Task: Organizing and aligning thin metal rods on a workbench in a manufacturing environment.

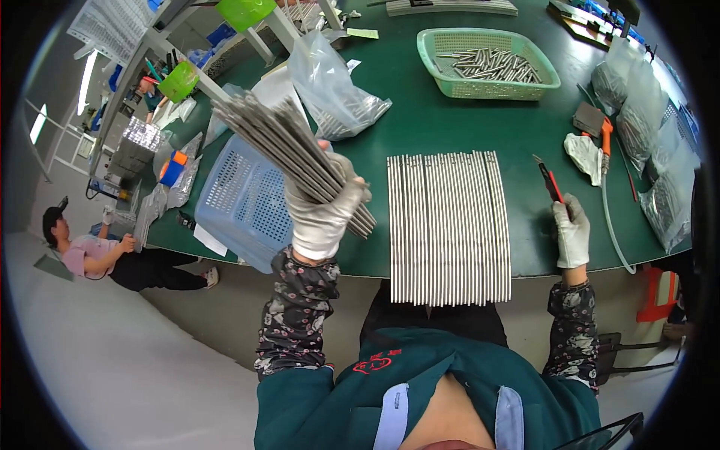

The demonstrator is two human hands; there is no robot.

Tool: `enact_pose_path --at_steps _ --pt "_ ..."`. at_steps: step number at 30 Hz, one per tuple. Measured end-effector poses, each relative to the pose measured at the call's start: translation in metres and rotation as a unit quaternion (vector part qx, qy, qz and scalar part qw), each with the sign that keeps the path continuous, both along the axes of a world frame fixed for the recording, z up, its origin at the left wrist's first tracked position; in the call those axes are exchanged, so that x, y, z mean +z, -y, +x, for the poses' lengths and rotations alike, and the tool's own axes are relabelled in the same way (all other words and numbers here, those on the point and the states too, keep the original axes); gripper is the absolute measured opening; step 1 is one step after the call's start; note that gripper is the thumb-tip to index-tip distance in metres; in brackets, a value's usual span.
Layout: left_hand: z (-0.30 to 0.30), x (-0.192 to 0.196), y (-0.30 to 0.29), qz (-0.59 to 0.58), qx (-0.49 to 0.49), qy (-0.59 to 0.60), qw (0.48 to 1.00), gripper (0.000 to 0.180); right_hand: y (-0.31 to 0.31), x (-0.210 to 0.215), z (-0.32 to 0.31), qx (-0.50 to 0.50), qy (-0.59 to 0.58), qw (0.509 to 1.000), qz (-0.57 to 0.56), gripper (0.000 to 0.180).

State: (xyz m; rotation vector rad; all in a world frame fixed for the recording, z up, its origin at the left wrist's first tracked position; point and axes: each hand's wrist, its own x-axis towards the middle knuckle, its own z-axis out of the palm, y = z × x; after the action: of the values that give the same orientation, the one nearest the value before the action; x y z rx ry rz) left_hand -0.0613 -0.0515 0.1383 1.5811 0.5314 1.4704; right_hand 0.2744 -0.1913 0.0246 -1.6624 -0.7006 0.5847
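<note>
The left hand [326, 208], in a creased white fabric glove with bare fingertips showing, is clenched around a thick bundle of slender grey metal rods [274, 135], tilted, their ends splayed unevenly at the upper left. The right hand [572, 234], gloved likewise, grasps a slim red-and-black tool [553, 186] with a narrow pointed tip, low over the bench [529, 131], whose surface is smooth, dark green and slightly glossy.

Between the hands, a flat row of straight, shiny rods [450, 225] lies side by side, nearly parallel, lower ends jutting past the bench's front edge. Left of it, partly behind the bundle, sits a blue perforated plastic basket [229, 244].

Beyond the row, a pale green plastic basket [487, 91] with latticed walls holds a jumble of short metal pins [495, 66]. A crinkled translucent bag [330, 82] slumps near the bundle. Near the right hand lie a crumpled white cloth [583, 156], a dark grey block [589, 118] and an orange air gun [606, 135] with a curving pale hose [610, 225]; further right, filled clear bags [637, 131] crowd the edge.
</note>
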Motion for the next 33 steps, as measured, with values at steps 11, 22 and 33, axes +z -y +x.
enact_pose_path --at_steps 11,22,33 --pt "-0.007 -0.084 -0.007 -0.089 0.022 -0.061 0.994 0.034 0.001 0.002 -0.003 0.004 0.074 0.997 -0.025 0.043" --pt "0.018 -0.051 0.007 -0.188 0.001 0.037 0.981 0.031 -0.001 0.062 -0.012 -0.05 0.596 0.766 -0.236 0.056" --pt "0.141 -0.003 0.077 -0.352 -0.192 0.061 0.914 0.029 0.024 0.07 -0.118 0.319 -0.236 0.915 0.075 0.087"
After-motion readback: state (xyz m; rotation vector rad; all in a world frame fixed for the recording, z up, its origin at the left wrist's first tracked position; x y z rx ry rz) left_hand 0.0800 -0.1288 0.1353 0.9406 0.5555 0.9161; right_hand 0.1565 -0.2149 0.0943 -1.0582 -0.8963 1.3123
